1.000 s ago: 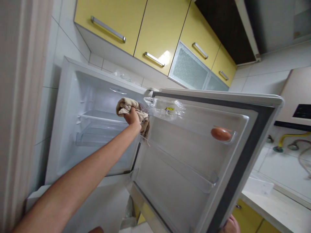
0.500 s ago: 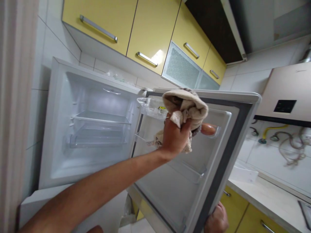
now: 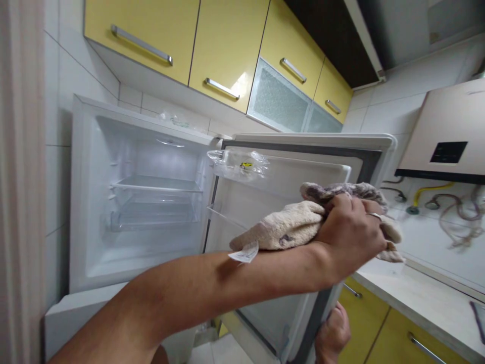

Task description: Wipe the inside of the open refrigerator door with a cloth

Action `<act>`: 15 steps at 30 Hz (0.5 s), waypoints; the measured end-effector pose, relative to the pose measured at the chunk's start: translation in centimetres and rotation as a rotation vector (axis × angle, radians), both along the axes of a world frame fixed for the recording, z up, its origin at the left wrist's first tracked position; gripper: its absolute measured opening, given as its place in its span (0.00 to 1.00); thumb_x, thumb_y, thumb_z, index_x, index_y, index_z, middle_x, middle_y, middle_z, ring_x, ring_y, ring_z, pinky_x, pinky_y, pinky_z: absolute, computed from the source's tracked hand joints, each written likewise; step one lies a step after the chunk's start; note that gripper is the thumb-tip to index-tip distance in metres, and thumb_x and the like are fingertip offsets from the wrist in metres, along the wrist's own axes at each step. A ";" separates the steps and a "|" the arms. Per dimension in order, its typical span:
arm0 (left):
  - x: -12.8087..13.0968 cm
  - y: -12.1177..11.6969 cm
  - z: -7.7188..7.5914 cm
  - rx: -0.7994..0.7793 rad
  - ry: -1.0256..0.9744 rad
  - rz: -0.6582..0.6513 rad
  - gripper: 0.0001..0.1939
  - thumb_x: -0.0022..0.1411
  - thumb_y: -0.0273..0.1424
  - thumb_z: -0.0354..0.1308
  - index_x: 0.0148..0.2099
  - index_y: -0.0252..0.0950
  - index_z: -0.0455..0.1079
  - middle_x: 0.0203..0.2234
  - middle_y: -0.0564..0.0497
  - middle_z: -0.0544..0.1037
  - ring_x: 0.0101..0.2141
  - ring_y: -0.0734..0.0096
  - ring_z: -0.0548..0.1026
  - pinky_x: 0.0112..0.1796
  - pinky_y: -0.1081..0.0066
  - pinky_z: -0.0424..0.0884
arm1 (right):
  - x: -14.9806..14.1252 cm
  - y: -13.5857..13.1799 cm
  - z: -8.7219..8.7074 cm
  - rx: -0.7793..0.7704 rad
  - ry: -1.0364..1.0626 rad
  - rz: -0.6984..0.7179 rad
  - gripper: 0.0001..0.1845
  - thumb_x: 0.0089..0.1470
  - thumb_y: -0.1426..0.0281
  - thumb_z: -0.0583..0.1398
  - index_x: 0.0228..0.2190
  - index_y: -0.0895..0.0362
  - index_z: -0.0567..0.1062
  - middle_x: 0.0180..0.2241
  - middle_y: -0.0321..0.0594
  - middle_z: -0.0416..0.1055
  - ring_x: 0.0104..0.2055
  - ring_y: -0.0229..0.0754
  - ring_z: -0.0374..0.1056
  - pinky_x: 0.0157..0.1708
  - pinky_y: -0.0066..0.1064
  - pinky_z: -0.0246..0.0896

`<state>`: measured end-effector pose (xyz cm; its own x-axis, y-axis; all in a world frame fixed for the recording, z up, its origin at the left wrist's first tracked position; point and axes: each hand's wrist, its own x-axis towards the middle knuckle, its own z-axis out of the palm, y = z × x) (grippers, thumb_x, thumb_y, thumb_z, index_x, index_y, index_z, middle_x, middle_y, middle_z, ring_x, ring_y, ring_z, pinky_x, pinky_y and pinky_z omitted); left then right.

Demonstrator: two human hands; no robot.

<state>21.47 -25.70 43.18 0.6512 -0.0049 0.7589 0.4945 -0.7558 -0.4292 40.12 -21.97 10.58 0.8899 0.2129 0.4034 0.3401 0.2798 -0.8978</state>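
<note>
My left hand [image 3: 350,232], with a ring on one finger, is closed around a bunched cream and grey-brown cloth [image 3: 288,225]. It presses the cloth near the outer edge of the open refrigerator door [image 3: 261,189]. One end of the cloth, with a white tag [image 3: 245,252], hangs back along my forearm. Lower down, my right hand [image 3: 334,328] grips that door's edge, its fingers partly hidden. A clear plastic bag [image 3: 246,164] with a yellow mark lies at the door's upper shelf, by the hinge side.
The refrigerator compartment [image 3: 155,253] stands open at left, with a glass shelf [image 3: 159,183] and a clear drawer [image 3: 155,217]. Yellow cabinets [image 3: 227,45] hang above. At right are a water heater [image 3: 450,131], hoses [image 3: 460,212] and a countertop [image 3: 428,303].
My left hand has carried the cloth right and slightly down, from the door's upper middle to its outer edge. The plastic bag shows more fully. My right hand stays on the door.
</note>
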 end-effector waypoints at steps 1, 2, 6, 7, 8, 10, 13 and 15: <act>0.5 -0.3 0.0 -0.024 0.023 0.033 0.21 0.72 0.31 0.47 0.46 0.36 0.83 0.45 0.35 0.82 0.44 0.53 0.78 0.37 0.55 0.70 | 0.1 0.1 -0.1 0.002 -0.006 -0.002 0.22 0.52 0.54 0.53 0.35 0.57 0.76 0.38 0.42 0.75 0.42 0.50 0.68 0.45 0.40 0.60; 0.8 -0.5 -0.1 -0.037 0.040 0.056 0.20 0.72 0.31 0.48 0.46 0.38 0.84 0.44 0.35 0.83 0.44 0.52 0.78 0.37 0.55 0.71 | 0.2 0.2 -0.2 0.006 -0.007 -0.004 0.21 0.52 0.54 0.53 0.35 0.57 0.76 0.38 0.43 0.74 0.42 0.51 0.68 0.45 0.40 0.60; 1.0 -0.4 -1.0 -0.097 0.128 0.084 0.19 0.70 0.28 0.51 0.44 0.40 0.85 0.43 0.35 0.83 0.45 0.50 0.78 0.36 0.55 0.69 | 0.6 0.5 -0.7 0.020 0.020 0.015 0.21 0.51 0.54 0.53 0.35 0.57 0.75 0.38 0.42 0.74 0.42 0.51 0.67 0.45 0.41 0.59; 0.8 -0.2 -1.4 -0.147 0.148 0.104 0.18 0.69 0.27 0.51 0.44 0.39 0.85 0.44 0.34 0.83 0.44 0.50 0.78 0.35 0.56 0.69 | 0.6 0.6 -0.7 0.020 0.022 0.019 0.22 0.51 0.54 0.54 0.35 0.57 0.76 0.38 0.42 0.74 0.43 0.51 0.67 0.46 0.41 0.59; 0.4 0.2 -1.9 -0.212 0.161 0.132 0.18 0.69 0.26 0.51 0.44 0.37 0.84 0.45 0.33 0.83 0.44 0.49 0.79 0.35 0.56 0.68 | 0.7 0.6 -0.7 0.020 0.019 0.020 0.22 0.51 0.53 0.54 0.36 0.57 0.76 0.38 0.42 0.74 0.43 0.51 0.67 0.46 0.41 0.59; -0.6 1.4 -2.8 -0.353 0.157 0.189 0.17 0.69 0.25 0.51 0.46 0.35 0.83 0.46 0.33 0.83 0.44 0.50 0.79 0.37 0.56 0.69 | 0.8 0.7 -0.5 0.021 0.012 0.015 0.23 0.51 0.53 0.54 0.36 0.57 0.77 0.38 0.42 0.74 0.43 0.51 0.67 0.46 0.40 0.59; -2.9 3.4 -4.1 -0.440 0.081 0.213 0.17 0.70 0.26 0.49 0.46 0.35 0.80 0.46 0.36 0.82 0.44 0.52 0.80 0.42 0.54 0.70 | 0.9 0.7 0.0 0.009 0.022 0.000 0.23 0.50 0.54 0.53 0.35 0.57 0.77 0.38 0.41 0.74 0.43 0.50 0.67 0.45 0.40 0.59; -4.8 4.6 -5.1 -0.420 -0.011 0.205 0.14 0.70 0.29 0.50 0.45 0.37 0.78 0.45 0.38 0.81 0.45 0.52 0.80 0.43 0.54 0.71 | 1.1 0.7 0.2 0.002 0.033 -0.012 0.22 0.49 0.54 0.54 0.34 0.57 0.77 0.38 0.42 0.75 0.43 0.51 0.68 0.45 0.40 0.60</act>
<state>16.65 -21.12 38.10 0.5983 0.4323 0.6747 0.6549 -0.7489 -0.1009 41.19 -21.29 10.82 0.9051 0.2014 0.3744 0.3137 0.2779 -0.9079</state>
